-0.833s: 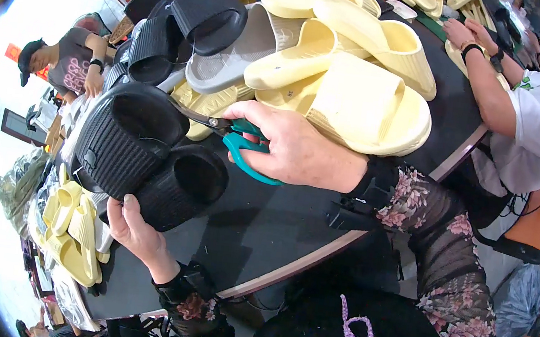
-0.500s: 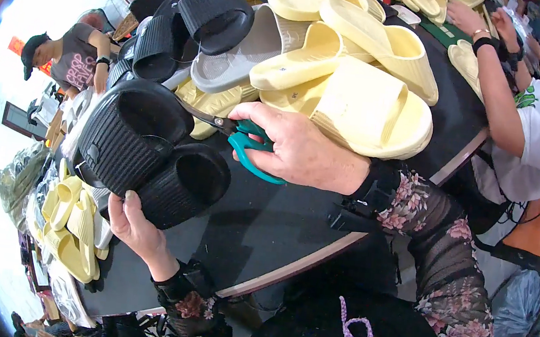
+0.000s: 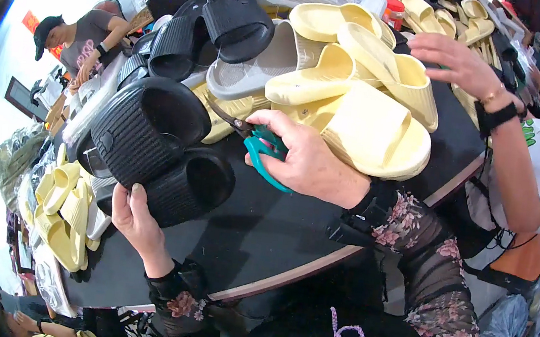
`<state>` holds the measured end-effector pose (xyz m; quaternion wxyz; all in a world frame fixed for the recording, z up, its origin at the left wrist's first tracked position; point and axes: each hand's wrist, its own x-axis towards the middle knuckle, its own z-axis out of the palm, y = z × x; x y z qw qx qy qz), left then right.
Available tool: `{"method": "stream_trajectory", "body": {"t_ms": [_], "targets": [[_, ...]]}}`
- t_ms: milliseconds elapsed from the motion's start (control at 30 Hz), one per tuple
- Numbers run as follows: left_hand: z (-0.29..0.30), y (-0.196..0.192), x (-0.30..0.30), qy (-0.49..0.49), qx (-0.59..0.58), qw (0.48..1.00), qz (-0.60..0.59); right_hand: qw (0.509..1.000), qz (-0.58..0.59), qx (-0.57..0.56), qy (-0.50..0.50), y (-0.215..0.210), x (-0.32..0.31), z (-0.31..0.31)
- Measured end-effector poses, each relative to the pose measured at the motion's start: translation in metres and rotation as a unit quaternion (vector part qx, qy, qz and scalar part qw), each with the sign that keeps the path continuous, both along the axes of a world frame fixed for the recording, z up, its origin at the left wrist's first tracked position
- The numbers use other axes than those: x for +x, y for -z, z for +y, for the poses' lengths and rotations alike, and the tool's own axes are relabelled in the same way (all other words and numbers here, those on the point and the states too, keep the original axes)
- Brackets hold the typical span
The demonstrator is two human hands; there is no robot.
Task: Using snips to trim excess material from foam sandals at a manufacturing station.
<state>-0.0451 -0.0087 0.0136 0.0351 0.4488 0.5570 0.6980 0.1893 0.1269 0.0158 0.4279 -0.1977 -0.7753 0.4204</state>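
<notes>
My left hand [image 3: 139,221] pinches the near edge of a pair of black slide sandals [image 3: 147,138], which have ribbed straps and sit one against the other above the table. In my right hand [image 3: 318,157] is a pair of scissors [image 3: 266,157] with teal handles. Its fingers go through the loops, and the dark blades point left toward the upper black slide. Whether the blades touch the slide I cannot tell. Just beyond my right hand lies a cream-yellow slide [image 3: 371,123], part of a pile of yellow ones.
Behind the held pair lie more black slides [image 3: 236,23] and a grey slide [image 3: 255,67]. Yellow slides [image 3: 63,218] are heaped at the left table edge. A co-worker's hand [image 3: 458,67] reaches over the dark table [image 3: 261,247] from the right; another person [image 3: 84,47] works at far left.
The co-worker's arm at right has swung inward over the yellow pile. My scissors have drawn slightly back from the black slides. The whole view has shifted a little.
</notes>
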Motion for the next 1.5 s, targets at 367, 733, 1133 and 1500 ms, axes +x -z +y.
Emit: {"method": "stream_trajectory", "body": {"t_ms": [367, 733, 1133, 1500], "targets": [[0.003, 0.000, -0.008, -0.039, 0.007, 0.999, -0.031, 1.000, -0.014, -0.010, 0.013, 0.006, -0.006, 0.005], [0.000, -0.007, -0.012, -0.037, 0.087, 0.983, -0.156, 0.998, -0.058, -0.020, -0.019, 0.008, -0.004, 0.001], [0.001, -0.008, -0.007, 0.007, 0.095, 0.978, -0.186, 0.995, -0.087, -0.004, -0.046, 0.012, -0.006, 0.001], [0.001, -0.009, -0.003, 0.009, 0.079, 0.979, -0.186, 0.996, -0.078, 0.007, -0.039, 0.012, -0.006, 0.001]]}}
